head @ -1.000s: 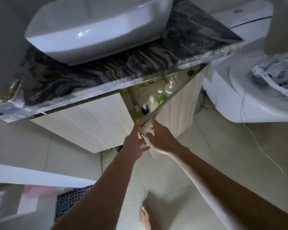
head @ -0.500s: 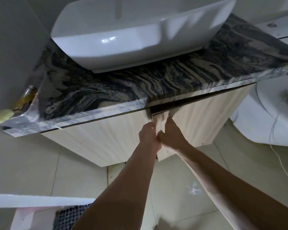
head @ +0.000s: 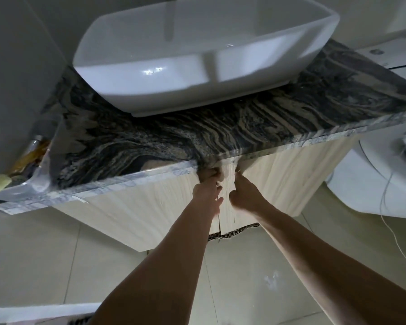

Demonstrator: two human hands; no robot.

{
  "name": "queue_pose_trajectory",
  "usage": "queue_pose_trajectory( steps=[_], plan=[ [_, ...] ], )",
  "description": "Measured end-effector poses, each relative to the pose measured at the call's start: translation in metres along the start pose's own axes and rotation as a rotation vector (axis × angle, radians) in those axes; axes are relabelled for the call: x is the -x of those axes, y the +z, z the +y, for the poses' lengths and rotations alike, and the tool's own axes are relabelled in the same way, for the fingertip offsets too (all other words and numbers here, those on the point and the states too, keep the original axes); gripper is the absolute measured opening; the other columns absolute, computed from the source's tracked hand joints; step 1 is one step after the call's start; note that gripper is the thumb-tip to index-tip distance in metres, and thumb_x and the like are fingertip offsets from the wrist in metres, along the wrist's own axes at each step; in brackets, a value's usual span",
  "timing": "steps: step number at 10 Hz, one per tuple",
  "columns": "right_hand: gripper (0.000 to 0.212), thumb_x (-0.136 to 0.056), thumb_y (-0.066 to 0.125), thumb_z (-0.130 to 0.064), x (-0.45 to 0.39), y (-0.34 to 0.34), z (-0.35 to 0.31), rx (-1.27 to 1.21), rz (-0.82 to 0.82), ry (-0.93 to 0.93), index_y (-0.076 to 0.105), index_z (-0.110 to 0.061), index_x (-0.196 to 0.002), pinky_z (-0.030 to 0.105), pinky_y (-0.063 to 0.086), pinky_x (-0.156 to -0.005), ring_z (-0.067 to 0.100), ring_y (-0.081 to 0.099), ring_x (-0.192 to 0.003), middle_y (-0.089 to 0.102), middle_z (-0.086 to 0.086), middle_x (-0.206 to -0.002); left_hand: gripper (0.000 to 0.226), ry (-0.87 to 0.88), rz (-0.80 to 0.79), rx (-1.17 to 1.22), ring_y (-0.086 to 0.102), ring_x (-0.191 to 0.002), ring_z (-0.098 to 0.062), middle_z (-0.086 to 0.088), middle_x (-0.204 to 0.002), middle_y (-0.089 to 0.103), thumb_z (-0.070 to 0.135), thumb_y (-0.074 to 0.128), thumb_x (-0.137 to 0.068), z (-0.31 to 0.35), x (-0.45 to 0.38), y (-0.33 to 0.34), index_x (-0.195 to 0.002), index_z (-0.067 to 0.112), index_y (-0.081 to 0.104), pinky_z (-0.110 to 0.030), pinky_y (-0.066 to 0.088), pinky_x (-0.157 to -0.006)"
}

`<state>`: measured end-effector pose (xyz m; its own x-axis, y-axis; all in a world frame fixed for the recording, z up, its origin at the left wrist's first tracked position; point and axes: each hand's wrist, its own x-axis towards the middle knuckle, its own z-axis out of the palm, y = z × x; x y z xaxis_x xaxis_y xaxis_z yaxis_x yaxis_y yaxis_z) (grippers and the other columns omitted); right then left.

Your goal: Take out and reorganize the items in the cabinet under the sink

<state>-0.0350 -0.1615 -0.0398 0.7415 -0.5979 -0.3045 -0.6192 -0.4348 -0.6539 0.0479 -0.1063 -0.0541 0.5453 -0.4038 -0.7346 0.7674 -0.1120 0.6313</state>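
1. The cabinet [head: 131, 214] sits under the dark marbled counter [head: 197, 137], below the white sink [head: 197, 73]; both pale wood doors look closed.
2. The left hand [head: 208, 193] reaches to the top of the left door [head: 127, 207], fingers curled at the door's upper edge beside the centre seam.
3. The right hand [head: 243, 195] lies against the right door [head: 286, 179]; its fingertips are blurred, so I cannot tell its grasp.
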Motion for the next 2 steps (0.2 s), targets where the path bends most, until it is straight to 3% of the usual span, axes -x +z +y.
queue_pose_trajectory(
  steps=[1,2],
  plan=[
    [0.072,-0.089,0.037,0.005,0.009,-0.007,0.008,-0.035,-0.037,0.004,0.002,-0.005,-0.151,0.023,0.013,-0.114,0.021,0.016,-0.146,0.010,0.011,-0.160,0.045,0.007,0.032,-0.106,0.056,-0.115,-0.024,-0.009,-0.111,0.054,0.026,0.072,-0.083,-0.003,0.016,-0.015,-0.116,0.006,0.049,-0.043,0.043,-0.103],
    [0.061,-0.095,0.046,-0.011,0.048,-0.023,0.020,-0.146,-0.030,0.000,0.018,-0.014,-0.149,0.030,0.035,-0.108,0.017,0.040,-0.134,0.029,0.007,-0.154,0.022,0.018,0.056,-0.204,0.058,-0.106,-0.026,-0.008,-0.104,0.059,0.022,0.067,-0.087,-0.026,0.057,-0.047,-0.100,0.009,0.053,-0.044,0.044,-0.099]
  ],
)
